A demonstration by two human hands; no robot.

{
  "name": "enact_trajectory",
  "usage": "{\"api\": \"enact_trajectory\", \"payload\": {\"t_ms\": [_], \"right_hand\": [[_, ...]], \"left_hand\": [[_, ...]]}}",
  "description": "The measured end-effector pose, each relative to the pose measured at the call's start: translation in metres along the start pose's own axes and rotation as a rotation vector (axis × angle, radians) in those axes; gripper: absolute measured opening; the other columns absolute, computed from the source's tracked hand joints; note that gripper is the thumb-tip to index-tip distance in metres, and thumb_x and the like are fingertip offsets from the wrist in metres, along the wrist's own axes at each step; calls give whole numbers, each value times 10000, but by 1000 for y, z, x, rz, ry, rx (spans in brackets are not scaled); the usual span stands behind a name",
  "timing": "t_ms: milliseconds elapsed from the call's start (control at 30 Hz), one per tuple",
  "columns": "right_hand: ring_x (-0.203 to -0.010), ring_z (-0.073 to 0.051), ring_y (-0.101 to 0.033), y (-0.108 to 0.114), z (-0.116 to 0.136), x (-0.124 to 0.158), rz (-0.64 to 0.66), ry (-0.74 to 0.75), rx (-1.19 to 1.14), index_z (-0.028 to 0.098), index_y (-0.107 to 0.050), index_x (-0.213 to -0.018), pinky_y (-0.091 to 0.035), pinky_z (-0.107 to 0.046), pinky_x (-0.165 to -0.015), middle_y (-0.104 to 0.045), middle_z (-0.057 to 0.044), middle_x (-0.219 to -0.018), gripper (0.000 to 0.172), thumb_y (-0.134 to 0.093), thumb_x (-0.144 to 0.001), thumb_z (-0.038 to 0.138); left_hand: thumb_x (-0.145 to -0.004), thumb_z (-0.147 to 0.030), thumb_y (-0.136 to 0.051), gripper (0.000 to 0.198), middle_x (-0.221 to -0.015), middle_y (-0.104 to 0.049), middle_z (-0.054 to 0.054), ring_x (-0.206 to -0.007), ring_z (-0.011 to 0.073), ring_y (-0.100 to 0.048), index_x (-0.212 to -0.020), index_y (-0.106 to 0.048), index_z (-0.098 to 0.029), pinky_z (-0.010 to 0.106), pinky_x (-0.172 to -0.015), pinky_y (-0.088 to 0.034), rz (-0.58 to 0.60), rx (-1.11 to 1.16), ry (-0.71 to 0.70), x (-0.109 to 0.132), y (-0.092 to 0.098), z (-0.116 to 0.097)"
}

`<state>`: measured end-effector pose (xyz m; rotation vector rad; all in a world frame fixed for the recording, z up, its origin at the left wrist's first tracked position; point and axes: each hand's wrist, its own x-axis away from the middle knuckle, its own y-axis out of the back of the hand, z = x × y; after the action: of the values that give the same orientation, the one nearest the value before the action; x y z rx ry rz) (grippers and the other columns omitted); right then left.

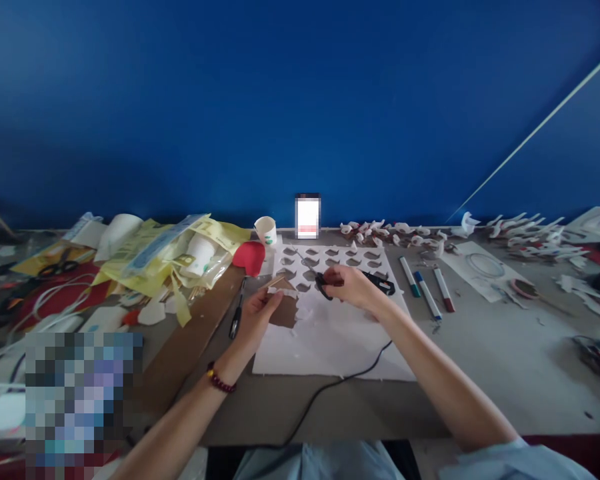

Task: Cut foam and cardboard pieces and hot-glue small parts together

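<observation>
My right hand (349, 285) is closed around the black handles of a pair of scissors (325, 283), blades pointing left and up over a white foam sheet (330, 347) that has several shapes cut out of it. My left hand (259, 312) pinches a thin wooden stick (275, 282) with a small white foam piece (279, 291) at its end, just left of the scissors. A dark red bead bracelet is on my left wrist.
A second tool with a black handle (237, 313) lies on brown cardboard to the left. Three markers (427, 285) lie right of the sheet. Small white cut-outs (395, 231) line the back edge. Yellow bags, paper cups (266, 231) and a red piece sit left. A black cable (330, 390) crosses the front.
</observation>
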<state>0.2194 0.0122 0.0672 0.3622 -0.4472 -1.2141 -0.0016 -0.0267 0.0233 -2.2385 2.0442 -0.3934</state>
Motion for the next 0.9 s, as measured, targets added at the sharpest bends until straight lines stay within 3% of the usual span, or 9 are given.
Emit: {"api": "enact_trajectory", "payload": {"t_ms": [100,233,467,667,900], "right_hand": [[-515,-95,-505,-5,6,15,142,-30,-374,178,-525,-803,-400,-223,-452,-609,1,-690,287,-726,-661,325],[-434,-53,-391,-23,5,39,164,-6,-533,203,-455,-745,-325,-207,-411,-445,80,-584,398,-769,-633,421],[-578,-84,-390,-43,-14,53,167,38,-432,177,-504,-727,-300,-214,-508,-467,37,-650,380,-731,-676,479],[-624,-101,-385,-49,-21,54,256,42,-400,177,-487,-721,-301,-217,-544,-482,28,-671,405,-711,-686,514],[-627,-101,-353,-55,-27,53,252,51,-372,188,-453,-714,-288,-222,-548,-438,39,-670,432,-708,-688,535]], "left_hand": [[-599,-453,-797,396,-742,-736,46,-633,171,-661,-831,-713,-143,284,-631,-531,21,41,19,0,1,4],[-647,-438,-774,364,-766,-742,52,-638,161,-664,-850,-719,-141,266,-620,-531,44,16,-10,2,3,8],[-693,-442,-738,378,-835,-746,68,-755,201,-685,-940,-724,-156,283,-682,-540,111,-9,-61,10,3,1],[-721,-407,-728,272,-816,-738,42,-745,179,-672,-843,-725,-165,257,-673,-527,104,-10,-81,14,2,1],[-700,-415,-742,269,-795,-730,28,-716,157,-649,-807,-719,-169,239,-663,-507,110,-36,-76,14,-1,2]]}}
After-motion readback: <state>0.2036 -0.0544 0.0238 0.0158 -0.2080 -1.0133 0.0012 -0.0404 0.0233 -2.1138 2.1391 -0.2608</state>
